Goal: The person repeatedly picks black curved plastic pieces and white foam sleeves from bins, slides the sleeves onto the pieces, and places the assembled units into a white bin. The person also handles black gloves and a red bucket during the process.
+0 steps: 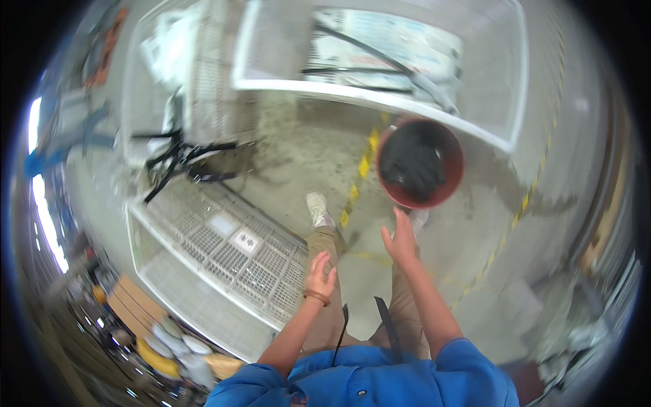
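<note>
My right hand (401, 237) is open just short of the near side of a dark red bucket (454, 166); whether a fingertip touches the bucket I cannot tell. Inside the bucket lie black gloves (410, 161), bunched together. My left hand (320, 275) hangs in front of my left leg, holding nothing, its fingers slightly bent and apart. A brown band circles that wrist. Nearest to the left hand is a white mesh crate (271, 278).
Beyond the bucket stands a large white crate (305, 86) with bags and dark bars in it. A black metal frame (183, 156) rests at the left, near another white crate (224, 102). Yellow-black tape (366, 163) runs along the concrete floor.
</note>
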Available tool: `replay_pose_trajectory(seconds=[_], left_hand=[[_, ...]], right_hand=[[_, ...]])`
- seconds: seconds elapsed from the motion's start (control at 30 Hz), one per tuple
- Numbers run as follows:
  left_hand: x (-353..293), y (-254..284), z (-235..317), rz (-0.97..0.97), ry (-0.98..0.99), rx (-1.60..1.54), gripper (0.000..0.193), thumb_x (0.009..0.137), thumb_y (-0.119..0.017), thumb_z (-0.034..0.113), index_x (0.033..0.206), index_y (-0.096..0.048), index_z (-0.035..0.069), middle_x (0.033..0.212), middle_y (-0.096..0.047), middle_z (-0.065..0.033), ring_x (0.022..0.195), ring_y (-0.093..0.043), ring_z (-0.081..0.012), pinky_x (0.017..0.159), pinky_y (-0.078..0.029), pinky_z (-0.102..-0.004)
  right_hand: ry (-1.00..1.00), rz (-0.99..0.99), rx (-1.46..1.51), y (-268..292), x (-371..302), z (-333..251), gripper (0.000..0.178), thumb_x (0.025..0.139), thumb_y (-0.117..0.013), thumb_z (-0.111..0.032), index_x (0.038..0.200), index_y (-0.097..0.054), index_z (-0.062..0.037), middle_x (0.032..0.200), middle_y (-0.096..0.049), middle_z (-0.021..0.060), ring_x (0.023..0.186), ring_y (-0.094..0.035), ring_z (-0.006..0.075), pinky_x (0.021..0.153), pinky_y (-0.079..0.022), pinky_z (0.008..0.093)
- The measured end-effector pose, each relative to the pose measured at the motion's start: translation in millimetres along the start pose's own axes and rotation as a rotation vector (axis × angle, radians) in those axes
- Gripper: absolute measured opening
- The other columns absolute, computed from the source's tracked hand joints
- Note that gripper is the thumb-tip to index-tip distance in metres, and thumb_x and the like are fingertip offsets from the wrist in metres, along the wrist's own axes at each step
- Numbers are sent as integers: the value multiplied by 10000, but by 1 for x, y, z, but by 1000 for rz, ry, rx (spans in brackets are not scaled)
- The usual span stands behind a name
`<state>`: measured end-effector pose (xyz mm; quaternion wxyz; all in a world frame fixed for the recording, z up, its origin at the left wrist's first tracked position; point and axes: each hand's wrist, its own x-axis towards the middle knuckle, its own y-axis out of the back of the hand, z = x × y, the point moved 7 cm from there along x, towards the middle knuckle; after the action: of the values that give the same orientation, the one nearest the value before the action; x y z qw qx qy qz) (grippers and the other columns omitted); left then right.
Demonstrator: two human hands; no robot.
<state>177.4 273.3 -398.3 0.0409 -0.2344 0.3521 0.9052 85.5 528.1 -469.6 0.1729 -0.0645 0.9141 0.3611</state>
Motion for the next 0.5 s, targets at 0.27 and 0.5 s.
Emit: replay_pose_trajectory(seconds=[0.27, 0.5], left_hand=[[-81, 256, -74, 748, 162, 326, 557, 784, -686, 97, 1298, -493, 1, 1389, -490, -200, 1243, -485, -373, 1040, -371, -505], [-119, 302, -268, 881, 858, -249, 809, 760, -778, 238, 1417, -355, 26, 1439, -405, -231, 1311, -431, -397, 1064, -398, -449]], right_hand=[[376, -925, -479, -89, -62, -185, 423, 858, -654, -227, 1250, -557, -101, 1120, -654, 162, 997, -643, 359, 843, -520, 444], [928, -1000, -319, -220, -99, -483, 283, 872, -635, -143, 1144, -615, -69, 920, -677, 151, 792, -662, 361, 686, -532, 433]])
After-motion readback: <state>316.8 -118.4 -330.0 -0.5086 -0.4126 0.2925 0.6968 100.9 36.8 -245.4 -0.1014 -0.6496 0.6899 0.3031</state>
